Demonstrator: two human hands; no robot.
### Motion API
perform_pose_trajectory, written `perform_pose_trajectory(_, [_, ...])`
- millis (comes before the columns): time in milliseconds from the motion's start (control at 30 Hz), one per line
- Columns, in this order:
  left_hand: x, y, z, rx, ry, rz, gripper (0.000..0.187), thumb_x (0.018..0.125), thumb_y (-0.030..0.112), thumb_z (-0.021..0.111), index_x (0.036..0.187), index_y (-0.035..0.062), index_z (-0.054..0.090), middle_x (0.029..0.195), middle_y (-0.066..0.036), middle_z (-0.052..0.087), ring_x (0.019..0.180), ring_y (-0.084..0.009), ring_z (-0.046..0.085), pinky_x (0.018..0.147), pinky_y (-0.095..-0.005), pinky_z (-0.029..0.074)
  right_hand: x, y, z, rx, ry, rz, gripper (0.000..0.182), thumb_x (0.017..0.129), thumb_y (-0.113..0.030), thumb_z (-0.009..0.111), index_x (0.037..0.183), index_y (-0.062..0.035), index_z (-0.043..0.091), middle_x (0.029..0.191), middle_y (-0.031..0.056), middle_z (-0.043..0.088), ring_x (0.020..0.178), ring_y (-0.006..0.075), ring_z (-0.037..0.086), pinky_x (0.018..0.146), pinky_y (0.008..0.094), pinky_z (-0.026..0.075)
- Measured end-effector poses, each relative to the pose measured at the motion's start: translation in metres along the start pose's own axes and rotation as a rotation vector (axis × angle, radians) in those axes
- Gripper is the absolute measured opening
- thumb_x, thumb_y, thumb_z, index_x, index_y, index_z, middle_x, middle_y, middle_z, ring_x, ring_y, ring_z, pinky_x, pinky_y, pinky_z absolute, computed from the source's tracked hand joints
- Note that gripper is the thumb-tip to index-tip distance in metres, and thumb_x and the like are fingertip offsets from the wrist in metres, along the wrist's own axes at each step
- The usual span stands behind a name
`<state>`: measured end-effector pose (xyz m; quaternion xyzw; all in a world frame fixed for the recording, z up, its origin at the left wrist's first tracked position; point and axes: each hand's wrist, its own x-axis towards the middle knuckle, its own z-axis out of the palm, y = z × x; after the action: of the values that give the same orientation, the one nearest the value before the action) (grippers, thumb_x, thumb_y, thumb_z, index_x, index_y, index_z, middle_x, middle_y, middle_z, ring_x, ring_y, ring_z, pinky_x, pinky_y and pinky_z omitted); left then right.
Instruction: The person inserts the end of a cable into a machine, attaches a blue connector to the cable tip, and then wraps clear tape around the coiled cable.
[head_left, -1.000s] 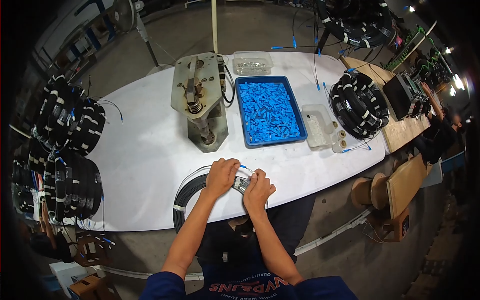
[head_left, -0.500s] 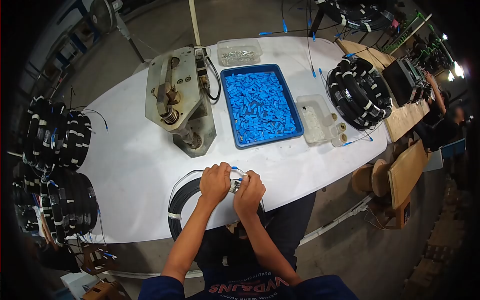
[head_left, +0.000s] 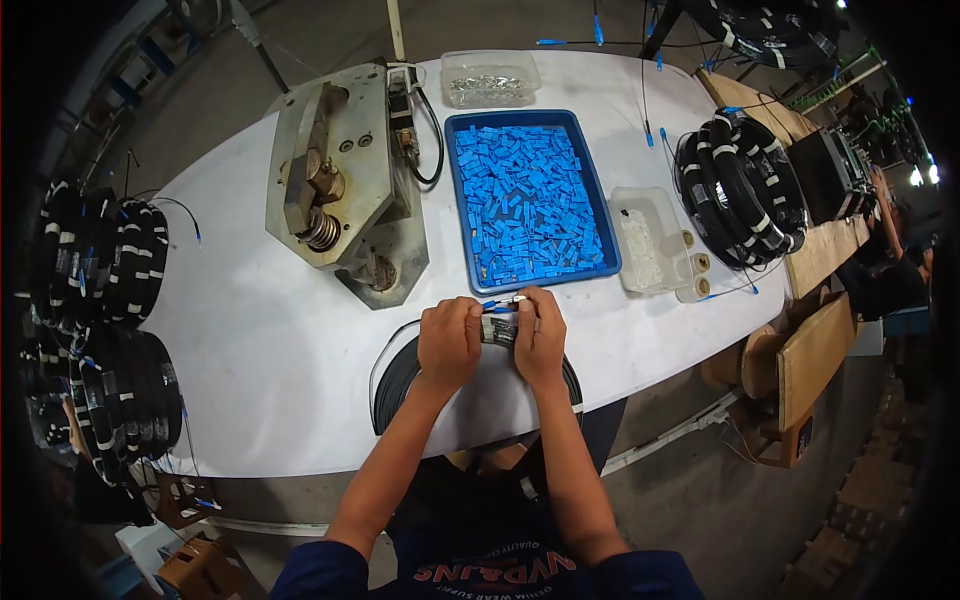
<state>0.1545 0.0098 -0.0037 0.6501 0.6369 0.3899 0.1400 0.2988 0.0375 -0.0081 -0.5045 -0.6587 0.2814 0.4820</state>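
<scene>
Hands meet at the near edge of the white table, over a black cable coil that lies flat there. I see my left hand curled around the top of the coil, fingers clenched on the cable bundle. My right hand sits just beside it, fingers closed on the same taped section between the two hands, with a blue connector tip poking out just above the knuckles. Whether the right thumb pinches the connector itself, I cannot tell.

Just beyond the hands stands a grey metal press, tilted to the left. To its right lies a blue tray full of small blue parts, and farther off a clear box with small metal pieces. Right of the tray is a clear tub holding white bits, with small tape rolls touching it. A stack of taped black coils rests at the right end of the table, and more coil stacks hang at the left. Another person is at a bench far right.
</scene>
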Motion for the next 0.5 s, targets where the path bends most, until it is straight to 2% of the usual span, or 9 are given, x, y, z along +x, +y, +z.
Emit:
perform_pose_trajectory(67, [0.006,-0.001,0.001,-0.052,0.067,0.087,0.016,0.099,0.015,0.053,0.099,0.0033,0.064,0.085,-0.011,0.064,0.078,-0.0312,0.059,0.075,-0.0408,0.042,0.003,0.003,0.0,0.093,-0.01,0.089,0.016,0.103,-0.01,0.05,0.106,0.0031,0.059,0.091,0.0176,0.063,0.082,0.0315,0.066,0.072,0.0379,0.051])
perform_pose_trajectory(200, [0.015,0.002,0.002,-0.02,0.076,0.184,0.015,0.098,0.015,0.057,0.103,0.0031,0.065,0.089,-0.009,0.064,0.08,-0.0289,0.058,0.078,-0.0392,0.041,0.003,-0.004,-0.001,0.121,0.012,0.106,0.017,0.103,-0.011,0.051,0.108,0.004,0.059,0.091,0.0168,0.064,0.082,0.0284,0.068,0.072,0.0372,0.052])
perform_pose_trajectory(300, [0.018,0.001,0.006,-0.004,0.07,0.188,0.014,0.096,0.014,0.059,0.105,0.0038,0.065,0.087,-0.009,0.063,0.078,-0.0283,0.057,0.075,-0.0393,0.041,0.006,-0.006,-0.001,0.119,0.013,0.173,0.016,0.102,-0.008,0.051,0.108,0.0046,0.06,0.093,0.017,0.065,0.085,0.0285,0.069,0.074,0.0368,0.052])
perform_pose_trajectory(367, [0.017,0.0,0.008,0.015,-0.019,0.155,0.019,0.095,0.014,0.062,0.112,0.0087,0.067,0.081,-0.005,0.058,0.075,-0.024,0.056,0.068,-0.0378,0.04,0.007,0.0,0.0,-0.034,0.087,0.068,0.015,0.101,-0.005,0.051,0.106,0.0052,0.061,0.095,0.0174,0.066,0.086,0.0274,0.068,0.076,0.0363,0.052])
perform_pose_trajectory(500, [0.017,0.005,0.007,0.0,-0.005,0.17,0.024,0.093,0.014,0.064,0.117,0.0148,0.069,0.074,-0.003,0.053,0.066,-0.0213,0.053,0.062,-0.0364,0.039,0.008,0.002,0.0,0.095,0.166,0.141,0.014,0.097,-0.002,0.054,0.106,0.0056,0.062,0.097,0.017,0.066,0.086,0.0289,0.065,0.079,0.036,0.052])
